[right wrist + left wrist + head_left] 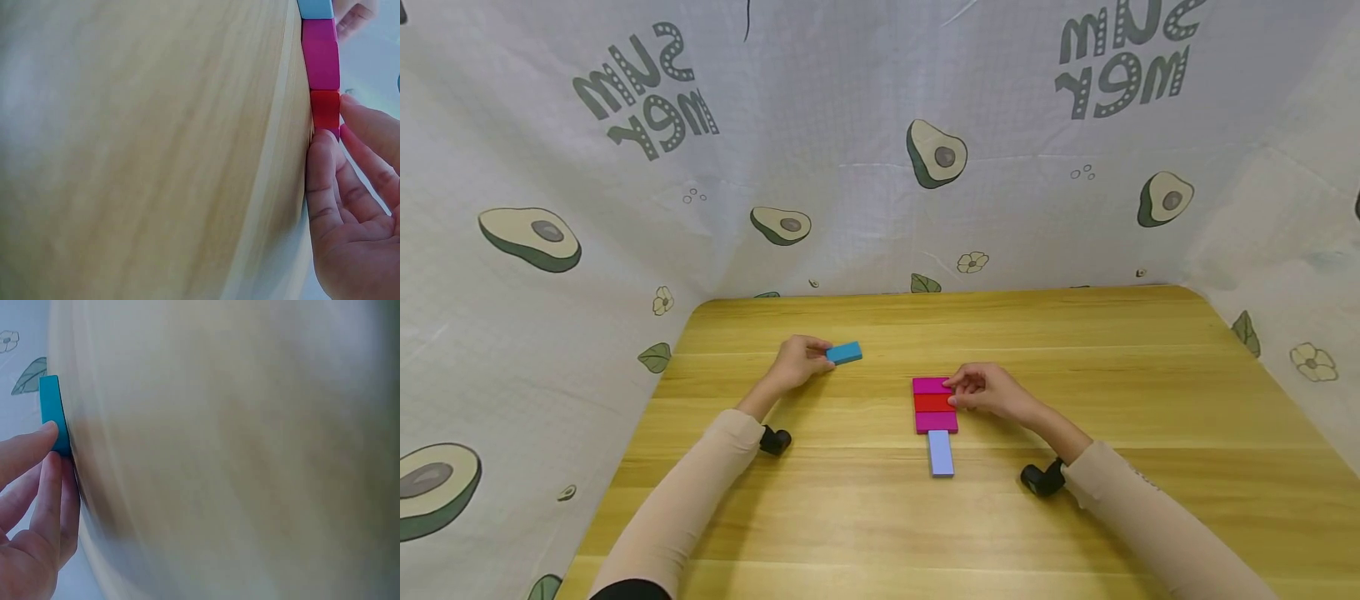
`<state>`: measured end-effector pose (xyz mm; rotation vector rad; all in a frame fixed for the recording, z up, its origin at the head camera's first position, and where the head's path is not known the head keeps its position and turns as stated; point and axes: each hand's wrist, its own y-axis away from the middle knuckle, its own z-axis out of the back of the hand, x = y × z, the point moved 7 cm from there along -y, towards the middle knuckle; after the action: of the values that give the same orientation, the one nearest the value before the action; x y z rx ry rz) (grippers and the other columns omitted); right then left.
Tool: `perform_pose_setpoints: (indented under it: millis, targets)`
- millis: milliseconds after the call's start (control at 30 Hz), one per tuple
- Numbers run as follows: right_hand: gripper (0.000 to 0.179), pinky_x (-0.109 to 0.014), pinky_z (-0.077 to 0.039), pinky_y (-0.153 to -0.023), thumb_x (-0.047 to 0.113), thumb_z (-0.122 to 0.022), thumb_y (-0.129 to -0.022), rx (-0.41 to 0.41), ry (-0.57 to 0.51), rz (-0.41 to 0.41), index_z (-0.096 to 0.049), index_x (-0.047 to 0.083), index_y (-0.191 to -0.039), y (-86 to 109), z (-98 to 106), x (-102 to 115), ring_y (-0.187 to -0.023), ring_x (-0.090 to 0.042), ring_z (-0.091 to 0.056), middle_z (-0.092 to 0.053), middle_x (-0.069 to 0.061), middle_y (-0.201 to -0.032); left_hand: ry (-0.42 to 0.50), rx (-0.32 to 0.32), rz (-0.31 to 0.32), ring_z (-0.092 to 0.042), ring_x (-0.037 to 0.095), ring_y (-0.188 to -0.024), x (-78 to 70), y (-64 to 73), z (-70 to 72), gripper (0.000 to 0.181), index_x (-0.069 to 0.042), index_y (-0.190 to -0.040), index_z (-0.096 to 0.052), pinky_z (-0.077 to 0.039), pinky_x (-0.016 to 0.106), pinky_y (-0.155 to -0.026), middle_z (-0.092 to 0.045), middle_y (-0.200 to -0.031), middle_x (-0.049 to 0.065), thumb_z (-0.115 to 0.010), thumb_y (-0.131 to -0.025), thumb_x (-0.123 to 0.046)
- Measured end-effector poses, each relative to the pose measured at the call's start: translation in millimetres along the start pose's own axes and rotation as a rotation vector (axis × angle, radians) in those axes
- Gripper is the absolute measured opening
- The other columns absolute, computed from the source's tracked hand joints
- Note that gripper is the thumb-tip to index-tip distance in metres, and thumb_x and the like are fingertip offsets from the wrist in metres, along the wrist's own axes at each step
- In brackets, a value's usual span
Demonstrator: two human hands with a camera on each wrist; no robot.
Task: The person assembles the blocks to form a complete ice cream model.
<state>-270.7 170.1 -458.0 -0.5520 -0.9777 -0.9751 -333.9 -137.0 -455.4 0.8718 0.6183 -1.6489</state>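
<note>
My left hand (801, 362) pinches one end of a blue rectangular block (845, 352) near the back left of the table. In the left wrist view, thumb and fingers meet on the lower end of that blue block (52, 406). Two magenta blocks (932, 385) lie with a red block (931, 403) between them, side by side. A light-blue block (940, 454) extends lengthwise from their near side. My right hand (992, 390) is at the row's right end, fingertips touching the red block (325, 107) and the far magenta one.
The blocks lie on a wood-grain table (865, 533) with rounded far corners. A white cloth (850, 100) printed with avocados hangs behind it and along its sides. Dark wrist cameras (1042, 480) stick out below both wrists, close over the tabletop.
</note>
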Motion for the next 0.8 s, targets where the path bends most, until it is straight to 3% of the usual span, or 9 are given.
perform_pose_setpoints:
  millis: [400, 800]
  targets:
    - [0.025, -0.022, -0.047, -0.057, 0.001, -0.073, -0.089, 0.007, -0.056, -0.020, -0.067, -0.011, -0.110, 1.7, 1, 2, -0.074, -0.021, -0.055, -0.063, -0.014, -0.086, -0.004, 0.041, -0.027, -0.068, 0.031, -0.104, -9.6, -5.5, -18.3, 0.030, 0.008, -0.119, -0.068, -0.058, 0.034, -0.085, -0.066, -0.120, 0.023, -0.073, -0.090, -0.001]
    - [0.024, -0.022, -0.047, -0.056, 0.002, -0.073, -0.090, 0.008, -0.027, -0.011, -0.067, -0.010, -0.110, 0.9, 0, 2, -0.072, -0.020, -0.055, -0.063, -0.013, -0.085, 0.025, 0.081, -0.034, -0.068, 0.031, -0.106, -20.8, -4.8, -30.1, 0.031, 0.007, -0.120, -0.068, -0.058, 0.033, -0.085, -0.066, -0.121, 0.022, -0.073, -0.090, -0.001]
